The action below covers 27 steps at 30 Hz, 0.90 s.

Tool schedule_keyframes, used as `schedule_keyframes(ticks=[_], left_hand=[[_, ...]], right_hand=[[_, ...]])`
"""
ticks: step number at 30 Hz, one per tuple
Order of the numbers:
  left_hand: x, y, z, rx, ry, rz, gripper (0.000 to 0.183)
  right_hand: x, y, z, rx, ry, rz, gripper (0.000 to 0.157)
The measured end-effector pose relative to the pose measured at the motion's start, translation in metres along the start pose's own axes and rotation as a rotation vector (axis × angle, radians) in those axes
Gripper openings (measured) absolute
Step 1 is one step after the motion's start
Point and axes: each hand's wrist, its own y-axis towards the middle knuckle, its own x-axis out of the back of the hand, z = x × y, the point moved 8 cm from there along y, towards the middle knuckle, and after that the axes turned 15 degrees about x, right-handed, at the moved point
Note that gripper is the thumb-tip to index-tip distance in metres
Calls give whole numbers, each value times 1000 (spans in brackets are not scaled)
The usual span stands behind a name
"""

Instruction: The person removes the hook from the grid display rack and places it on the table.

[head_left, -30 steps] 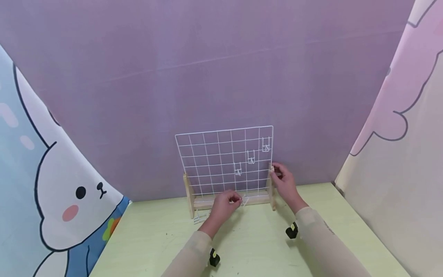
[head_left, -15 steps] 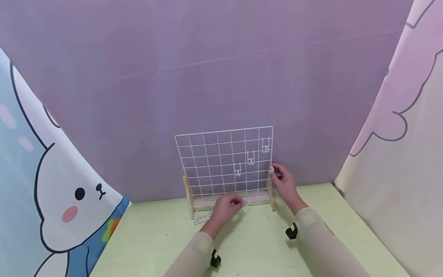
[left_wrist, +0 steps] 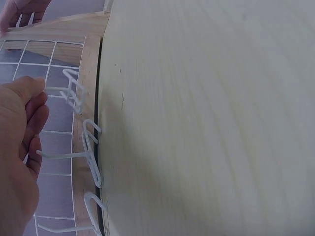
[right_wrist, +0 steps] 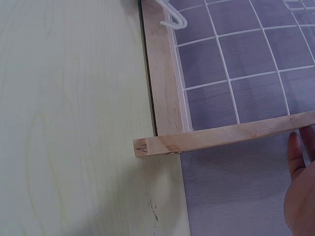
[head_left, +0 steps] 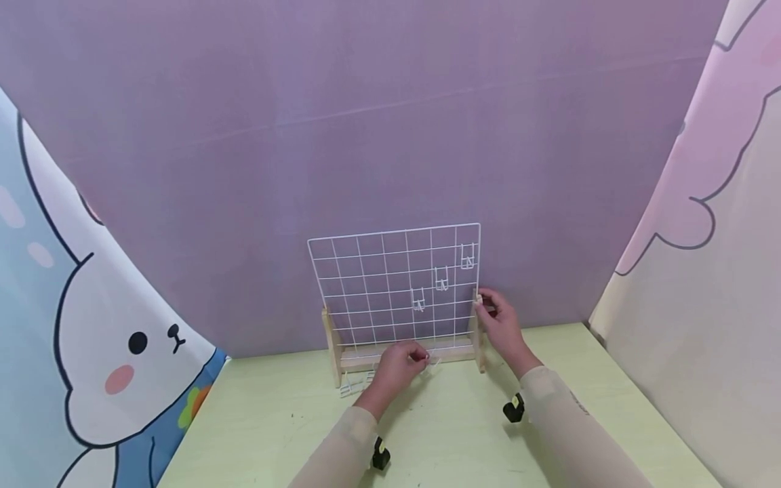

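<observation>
A white wire grid panel (head_left: pixel 394 232) stands upright in a wooden stand (head_left: pixel 332 346) at the back of the table. Three white wire hooks hang on it in a diagonal, the highest hook (head_left: pixel 467 263) near the right edge. In front of the lower bar, my left hand (head_left: pixel 395 371) pinches another double-pronged hook (left_wrist: pixel 74 93) by its thin stem between thumb and forefinger. My right hand (head_left: pixel 503 331) grips the top of the stand's right post (head_left: pixel 479 346), thumb in front. Its fingers show against the post's outer side in the right wrist view.
Loose white hooks (head_left: pixel 350 389) lie on the pale yellow-green table (head_left: pixel 274 434) by the stand's left foot, partly behind my left arm. A purple backdrop (head_left: pixel 390 135) rises behind the grid, with printed cloth panels at both sides.
My left hand has shifted slightly to the right and down, and the hook in it has turned a little. My right hand keeps its place on the post.
</observation>
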Motion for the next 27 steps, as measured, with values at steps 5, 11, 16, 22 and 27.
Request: schedule_keyframes(ticks=[5, 11, 16, 22, 27], left_hand=[[-5, 3, 5, 38, -15, 46, 7], [-8, 6, 7, 50, -31, 68, 7], [-9, 5, 8, 47, -24, 80, 8], [-10, 4, 7, 41, -6, 92, 7], [-12, 3, 7, 41, -17, 113, 5]], right_hand=[[0, 0, 1, 6, 7, -6, 34], [0, 0, 2, -1, 7, -7, 34], [-1, 0, 4, -3, 8, -4, 34], [0, 0, 5, 2, 11, -3, 34], [0, 0, 4, 0, 8, 3, 34]])
